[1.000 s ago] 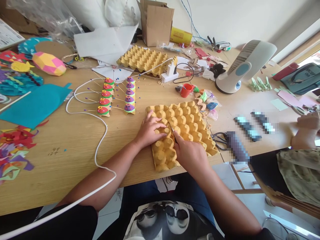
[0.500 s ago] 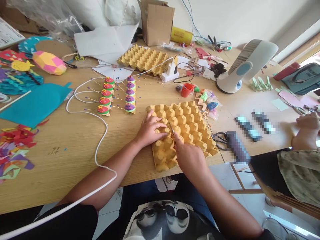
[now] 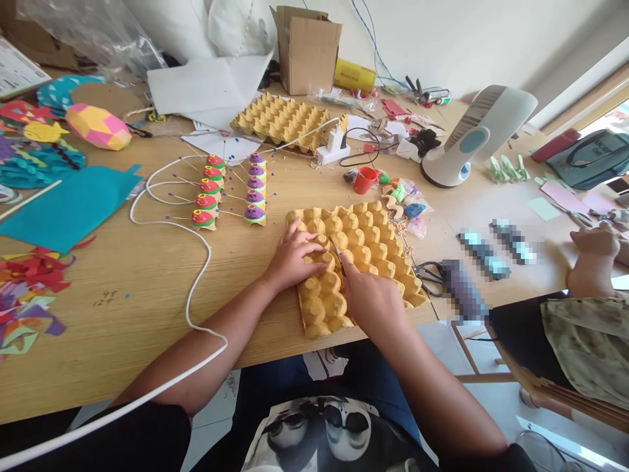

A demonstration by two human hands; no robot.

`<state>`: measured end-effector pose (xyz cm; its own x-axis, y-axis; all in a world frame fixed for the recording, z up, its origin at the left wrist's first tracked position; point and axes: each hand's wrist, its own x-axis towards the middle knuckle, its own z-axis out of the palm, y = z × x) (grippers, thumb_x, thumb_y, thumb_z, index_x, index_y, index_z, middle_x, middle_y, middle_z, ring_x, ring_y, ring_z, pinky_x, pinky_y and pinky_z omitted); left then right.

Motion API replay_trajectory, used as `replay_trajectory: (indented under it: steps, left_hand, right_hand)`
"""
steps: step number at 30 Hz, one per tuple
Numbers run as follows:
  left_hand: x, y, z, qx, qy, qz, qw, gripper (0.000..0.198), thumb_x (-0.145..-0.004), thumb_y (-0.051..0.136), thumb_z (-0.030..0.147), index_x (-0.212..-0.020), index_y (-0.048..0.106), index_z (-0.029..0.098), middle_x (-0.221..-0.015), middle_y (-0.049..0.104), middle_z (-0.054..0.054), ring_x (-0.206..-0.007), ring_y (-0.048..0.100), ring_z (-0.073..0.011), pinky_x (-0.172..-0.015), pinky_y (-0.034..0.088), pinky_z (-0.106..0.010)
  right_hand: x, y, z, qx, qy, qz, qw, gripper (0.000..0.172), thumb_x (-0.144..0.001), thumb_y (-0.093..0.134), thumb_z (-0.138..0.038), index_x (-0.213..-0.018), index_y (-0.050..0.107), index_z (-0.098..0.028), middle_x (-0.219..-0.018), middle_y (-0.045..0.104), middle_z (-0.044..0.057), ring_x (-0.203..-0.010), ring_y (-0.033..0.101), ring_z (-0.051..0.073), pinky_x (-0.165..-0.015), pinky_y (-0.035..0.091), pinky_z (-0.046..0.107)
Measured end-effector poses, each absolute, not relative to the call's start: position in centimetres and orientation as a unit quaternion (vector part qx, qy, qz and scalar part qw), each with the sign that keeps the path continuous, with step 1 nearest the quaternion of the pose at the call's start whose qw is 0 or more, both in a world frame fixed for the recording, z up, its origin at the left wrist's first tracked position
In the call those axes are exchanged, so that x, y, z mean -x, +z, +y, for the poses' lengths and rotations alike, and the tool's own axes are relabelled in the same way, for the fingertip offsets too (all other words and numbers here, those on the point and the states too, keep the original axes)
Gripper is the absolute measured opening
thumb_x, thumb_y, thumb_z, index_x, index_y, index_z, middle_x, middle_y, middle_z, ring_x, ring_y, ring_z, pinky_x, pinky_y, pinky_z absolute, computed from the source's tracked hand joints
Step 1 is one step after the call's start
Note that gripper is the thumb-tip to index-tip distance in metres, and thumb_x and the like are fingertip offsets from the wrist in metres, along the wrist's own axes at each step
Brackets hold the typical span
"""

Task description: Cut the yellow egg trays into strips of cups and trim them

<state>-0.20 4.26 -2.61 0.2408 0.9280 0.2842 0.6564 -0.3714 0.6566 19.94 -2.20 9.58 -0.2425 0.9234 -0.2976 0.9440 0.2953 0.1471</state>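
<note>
A yellow egg tray point(image 3: 378, 252) of moulded pulp lies on the table before me. My left hand point(image 3: 295, 257) rests on its left part, fingers spread over the cups and pressing down. In my right hand point(image 3: 371, 298) is a knife point(image 3: 337, 250); its thin blade points away from me into a groove between rows of cups, with the index finger stretched along it. The handle is hidden in my palm. Beyond my left hand stand two painted egg-carton strips, one red and green point(image 3: 209, 190), one purple point(image 3: 255, 188), with stick legs.
Scissors point(image 3: 430, 276) lie right of the tray. A red cup point(image 3: 365, 180) and bagged clay point(image 3: 414, 210) sit behind it. Farther back are another egg tray point(image 3: 280, 119), a power strip point(image 3: 334, 154) and a fan point(image 3: 472, 137). A white cable point(image 3: 209, 246) crosses my left arm. Another person's hand point(image 3: 594, 252) is at right.
The view has shifted slightly. My right hand and the knife have barely moved along the groove; my left hand stays in place on the egg tray.
</note>
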Motion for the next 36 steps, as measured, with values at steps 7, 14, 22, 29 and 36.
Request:
replay_trajectory:
  steps: [7, 14, 22, 29, 36]
  left_hand:
    - [0.1, -2.6, 4.3, -0.759, 0.331, 0.523, 0.202, 0.036, -0.076, 0.087, 0.048, -0.108, 0.084, 0.030, -0.133, 0.067, -0.009, -0.160, 0.021, -0.0423, -0.130, 0.023, -0.063]
    - [0.2, -2.8, 4.3, -0.760, 0.345, 0.513, 0.200, 0.037, -0.076, 0.088, 0.047, -0.107, 0.084, 0.029, -0.131, 0.068, -0.010, -0.160, 0.022, -0.0430, -0.130, 0.023, -0.063]
    - [0.2, -3.1, 4.3, -0.755, 0.359, 0.512, 0.198, 0.036, -0.075, 0.089, 0.047, -0.105, 0.084, 0.029, -0.130, 0.068, -0.010, -0.159, 0.022, -0.0427, -0.130, 0.023, -0.064]
    - [0.2, -3.2, 4.4, -0.760, 0.360, 0.505, 0.195, 0.033, -0.074, 0.089, 0.045, -0.104, 0.085, 0.030, -0.128, 0.069, -0.008, -0.159, 0.024, -0.0426, -0.130, 0.025, -0.063]
    - [0.1, -3.0, 4.3, -0.756, 0.353, 0.516, 0.191, 0.034, -0.076, 0.087, 0.049, -0.104, 0.084, 0.029, -0.129, 0.069, -0.009, -0.159, 0.023, -0.0417, -0.129, 0.025, -0.064]
  right_hand:
    - [-20.0, 8.6, -2.0, -0.585, -0.036, 0.787, 0.192, 0.066, -0.107, 0.043, -0.027, -0.170, 0.024, -0.019, -0.086, 0.081, 0.010, -0.079, 0.078, 0.025, -0.072, 0.053, 0.034]
    - [-19.3, 9.0, -0.9, -0.580, -0.055, 0.788, 0.198, 0.074, -0.100, 0.049, -0.017, -0.170, 0.025, -0.016, -0.092, 0.083, 0.012, -0.085, 0.079, 0.024, -0.076, 0.053, 0.033]
    - [-18.3, 9.6, -1.2, -0.577, -0.062, 0.784, 0.220, 0.075, -0.097, 0.046, -0.008, -0.169, 0.026, -0.012, -0.089, 0.082, 0.014, -0.085, 0.080, 0.025, -0.079, 0.054, 0.035]
    - [-18.6, 8.9, -1.5, -0.580, -0.054, 0.783, 0.219, 0.078, -0.096, 0.049, -0.008, -0.170, 0.022, -0.012, -0.087, 0.081, 0.015, -0.083, 0.080, 0.025, -0.077, 0.053, 0.034]
    - [-18.1, 9.3, -1.4, -0.575, -0.060, 0.786, 0.219, 0.078, -0.095, 0.048, -0.007, -0.169, 0.023, -0.010, -0.086, 0.081, 0.014, -0.082, 0.080, 0.024, -0.077, 0.054, 0.034]
